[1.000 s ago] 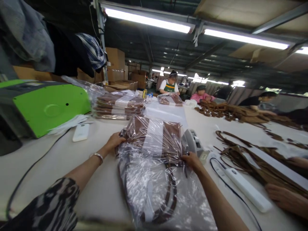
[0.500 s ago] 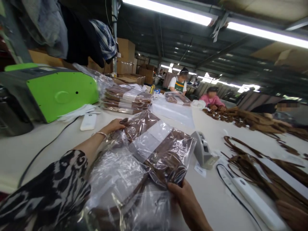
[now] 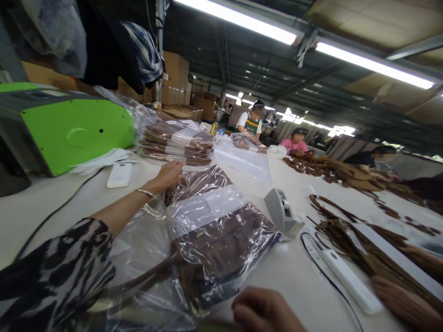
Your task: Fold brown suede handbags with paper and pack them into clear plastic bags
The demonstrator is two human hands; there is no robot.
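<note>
A folded brown garment with a white paper band lies in a clear plastic bag (image 3: 218, 244) on the table before me. My left hand (image 3: 170, 176), wearing a bangle, is closed on the bag's upper left edge, its thumb hidden. Just off the bag's lower edge, my right hand (image 3: 265, 310) is curled, with nothing visible in its fingers; it is slightly blurred. Loose clear plastic (image 3: 148, 276) and a brown strap spread under and left of the bag. To the right stands a grey tape dispenser (image 3: 279, 210).
Bagged brown garments (image 3: 176, 140) are stacked behind my left hand, near a green machine (image 3: 78, 131) and a white device (image 3: 119, 175). On the right lie a white power strip (image 3: 351, 279), brown garments (image 3: 360, 235) and another person's hand (image 3: 404, 299). Several people work farther back.
My right hand has let go of the bag's lower right corner and drawn back toward me. The bag now lies flatter and lower, its garment turned more squarely toward me.
</note>
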